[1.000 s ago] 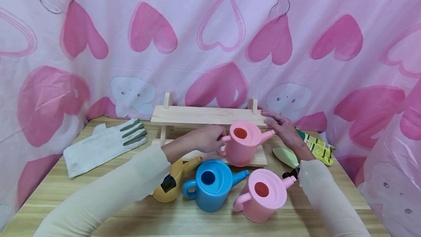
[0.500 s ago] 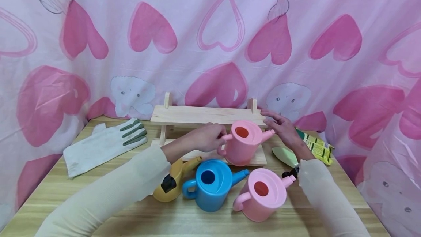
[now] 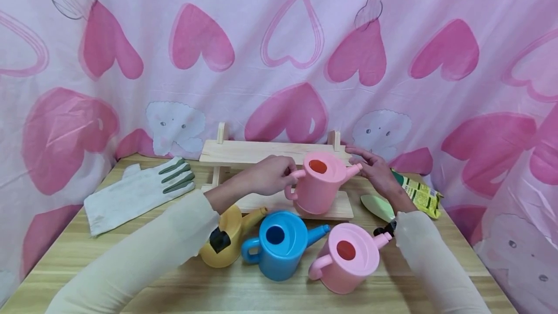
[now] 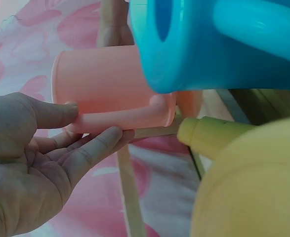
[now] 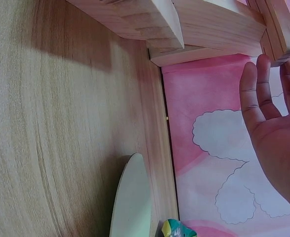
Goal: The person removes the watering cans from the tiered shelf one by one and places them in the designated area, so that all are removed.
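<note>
My left hand (image 3: 275,174) pinches the handle of a pink watering can (image 3: 322,188) between thumb and fingers. The can is upright and overlaps the front of the two-tier wooden rack (image 3: 274,153), its spout pointing right. In the left wrist view the thumb and fingertips lie on the pink handle (image 4: 120,118). At the right end of the rack's upper shelf, my right hand (image 3: 378,173) has its fingers nearly straight, the fingertips right at the board end (image 5: 278,34). In front of the rack stand a blue watering can (image 3: 283,246), a second pink one (image 3: 350,260) and a yellow one (image 3: 222,241).
White work gloves (image 3: 135,195) with green-grey fingers lie on the left of the wooden table (image 3: 244,297). To the right are a pale green trowel-like blade (image 3: 378,208) and a yellow and green packet (image 3: 418,193). A pink heart-print curtain (image 3: 279,38) hangs behind.
My left hand has raised the pink watering can a little, shifting it slightly back and left over the rack. My right hand and the other watering cans keep their places.
</note>
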`<action>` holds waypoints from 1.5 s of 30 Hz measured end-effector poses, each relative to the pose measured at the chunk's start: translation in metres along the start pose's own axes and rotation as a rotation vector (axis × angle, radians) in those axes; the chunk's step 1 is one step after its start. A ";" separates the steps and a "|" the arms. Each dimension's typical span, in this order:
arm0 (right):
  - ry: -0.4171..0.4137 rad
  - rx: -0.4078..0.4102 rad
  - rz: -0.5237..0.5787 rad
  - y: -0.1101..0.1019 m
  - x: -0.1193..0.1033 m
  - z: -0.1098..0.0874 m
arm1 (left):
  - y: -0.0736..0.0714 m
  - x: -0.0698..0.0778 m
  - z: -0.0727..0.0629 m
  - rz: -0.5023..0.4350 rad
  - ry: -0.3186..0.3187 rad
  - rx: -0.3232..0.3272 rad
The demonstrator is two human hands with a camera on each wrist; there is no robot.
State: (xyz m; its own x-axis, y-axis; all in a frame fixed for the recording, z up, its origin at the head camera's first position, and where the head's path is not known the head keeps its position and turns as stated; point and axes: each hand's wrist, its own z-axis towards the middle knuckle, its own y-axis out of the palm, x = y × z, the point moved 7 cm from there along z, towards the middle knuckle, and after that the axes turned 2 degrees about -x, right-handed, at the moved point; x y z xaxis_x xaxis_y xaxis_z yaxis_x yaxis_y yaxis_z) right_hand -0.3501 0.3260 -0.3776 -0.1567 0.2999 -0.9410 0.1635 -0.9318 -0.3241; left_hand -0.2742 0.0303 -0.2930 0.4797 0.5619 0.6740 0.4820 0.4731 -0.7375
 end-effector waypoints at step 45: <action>-0.008 -0.004 0.007 0.003 -0.004 -0.002 | -0.112 -0.063 -0.157 0.046 -0.054 0.345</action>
State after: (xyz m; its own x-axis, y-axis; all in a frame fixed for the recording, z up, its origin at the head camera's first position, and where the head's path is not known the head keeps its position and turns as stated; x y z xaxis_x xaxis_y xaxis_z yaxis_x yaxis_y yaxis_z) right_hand -0.3469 0.3223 -0.3755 -0.1629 0.2915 -0.9426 0.1682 -0.9332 -0.3176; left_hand -0.2436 -0.1645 -0.2461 0.4509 0.6188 0.6433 0.1799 0.6429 -0.7445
